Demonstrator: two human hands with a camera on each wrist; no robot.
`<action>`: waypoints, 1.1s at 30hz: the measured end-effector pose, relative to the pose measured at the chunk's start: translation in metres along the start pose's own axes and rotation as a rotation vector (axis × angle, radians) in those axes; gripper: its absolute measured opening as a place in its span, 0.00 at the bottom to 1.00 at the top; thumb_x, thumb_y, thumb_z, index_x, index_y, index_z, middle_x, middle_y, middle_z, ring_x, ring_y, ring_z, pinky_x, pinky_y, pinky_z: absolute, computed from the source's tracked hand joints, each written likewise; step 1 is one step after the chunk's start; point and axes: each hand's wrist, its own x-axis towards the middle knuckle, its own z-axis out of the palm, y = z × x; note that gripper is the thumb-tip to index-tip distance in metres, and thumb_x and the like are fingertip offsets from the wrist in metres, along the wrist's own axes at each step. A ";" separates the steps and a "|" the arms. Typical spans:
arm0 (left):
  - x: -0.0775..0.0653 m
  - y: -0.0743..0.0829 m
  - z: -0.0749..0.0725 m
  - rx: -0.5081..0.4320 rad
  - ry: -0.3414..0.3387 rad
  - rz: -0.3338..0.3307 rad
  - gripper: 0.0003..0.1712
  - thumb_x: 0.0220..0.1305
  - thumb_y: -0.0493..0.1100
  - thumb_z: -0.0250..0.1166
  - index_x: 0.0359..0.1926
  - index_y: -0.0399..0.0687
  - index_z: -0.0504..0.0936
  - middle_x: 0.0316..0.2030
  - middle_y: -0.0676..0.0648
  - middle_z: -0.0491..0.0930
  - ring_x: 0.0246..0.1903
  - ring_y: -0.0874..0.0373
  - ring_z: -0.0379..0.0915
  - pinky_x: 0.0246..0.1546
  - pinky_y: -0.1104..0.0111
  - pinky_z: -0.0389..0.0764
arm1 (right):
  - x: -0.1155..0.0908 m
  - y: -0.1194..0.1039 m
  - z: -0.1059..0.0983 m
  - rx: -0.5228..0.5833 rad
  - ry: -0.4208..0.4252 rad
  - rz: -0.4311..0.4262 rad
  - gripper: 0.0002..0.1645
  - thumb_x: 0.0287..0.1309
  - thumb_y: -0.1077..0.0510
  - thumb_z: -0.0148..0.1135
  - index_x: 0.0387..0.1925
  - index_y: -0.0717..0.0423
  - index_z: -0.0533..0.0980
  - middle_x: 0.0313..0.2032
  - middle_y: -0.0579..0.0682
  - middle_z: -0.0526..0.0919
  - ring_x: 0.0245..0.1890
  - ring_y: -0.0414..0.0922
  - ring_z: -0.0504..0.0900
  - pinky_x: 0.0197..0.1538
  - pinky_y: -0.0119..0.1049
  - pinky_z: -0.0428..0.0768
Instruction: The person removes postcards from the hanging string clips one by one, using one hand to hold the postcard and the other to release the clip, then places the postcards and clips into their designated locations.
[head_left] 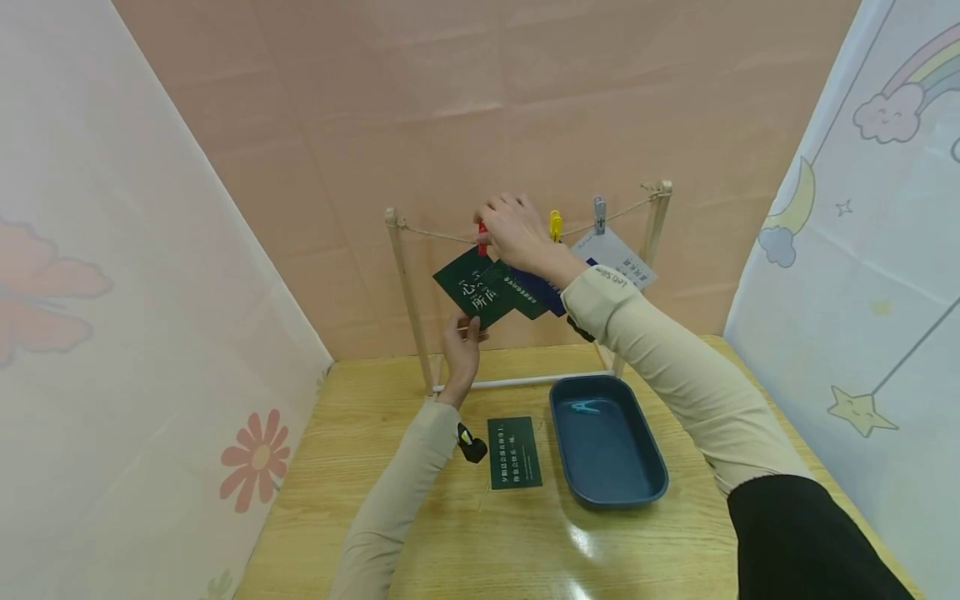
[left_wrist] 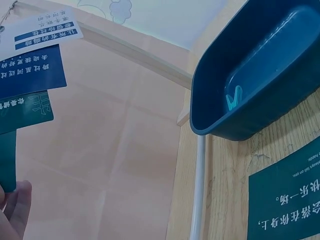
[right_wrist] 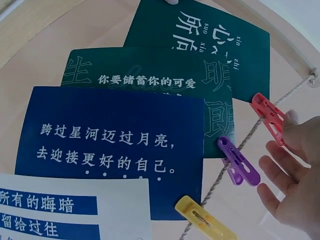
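My right hand (head_left: 517,233) pinches a red clothespin (right_wrist: 267,116) on the rope, at the top corner of a dark green card (head_left: 474,279) with white lettering. Below, my left hand (head_left: 461,350) holds that card's lower corner between thumb and fingers. Beside it another green card (right_wrist: 150,75) hangs from a purple clothespin (right_wrist: 239,161), overlapping the first. Farther right along the rope, a blue card (right_wrist: 110,130) hangs from a yellow clothespin (head_left: 555,225), and a white card (head_left: 613,254) from a grey one (head_left: 599,215). My right forearm partly covers the blue and white cards in the head view.
The rope (head_left: 435,236) spans a wooden frame (head_left: 408,300) with a white bar (head_left: 517,382) at its foot. On the wooden table (head_left: 315,492) lie a loose green card (head_left: 514,452) and a blue basin (head_left: 609,496) holding a light-blue clothespin (head_left: 584,407).
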 end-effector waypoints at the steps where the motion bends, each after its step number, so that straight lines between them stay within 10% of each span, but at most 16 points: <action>1: 0.000 0.000 0.000 0.003 0.005 -0.006 0.10 0.72 0.30 0.55 0.49 0.25 0.75 0.39 0.27 0.76 0.38 0.26 0.76 0.40 0.50 0.87 | 0.000 0.000 -0.001 0.007 -0.001 0.005 0.19 0.68 0.51 0.62 0.54 0.57 0.78 0.52 0.55 0.79 0.55 0.54 0.72 0.61 0.48 0.68; 20: 0.000 0.003 0.000 0.035 0.033 -0.030 0.08 0.70 0.26 0.55 0.47 0.26 0.76 0.39 0.28 0.79 0.38 0.29 0.78 0.42 0.48 0.86 | 0.003 -0.001 -0.001 0.160 0.020 0.046 0.14 0.61 0.65 0.66 0.49 0.63 0.79 0.44 0.58 0.80 0.48 0.54 0.70 0.56 0.44 0.72; 27: -0.006 0.033 -0.001 0.063 0.019 -0.040 0.08 0.71 0.25 0.55 0.47 0.20 0.74 0.40 0.24 0.76 0.39 0.27 0.77 0.44 0.44 0.84 | 0.001 -0.001 0.001 0.315 0.031 0.083 0.12 0.60 0.68 0.66 0.46 0.63 0.78 0.41 0.57 0.81 0.42 0.51 0.76 0.44 0.39 0.80; 33: -0.001 0.009 -0.003 0.041 0.011 -0.043 0.08 0.71 0.26 0.55 0.47 0.21 0.74 0.40 0.25 0.77 0.39 0.28 0.78 0.44 0.46 0.85 | 0.001 0.000 0.005 0.371 0.082 0.100 0.09 0.62 0.65 0.67 0.43 0.63 0.78 0.38 0.57 0.84 0.38 0.51 0.80 0.43 0.41 0.80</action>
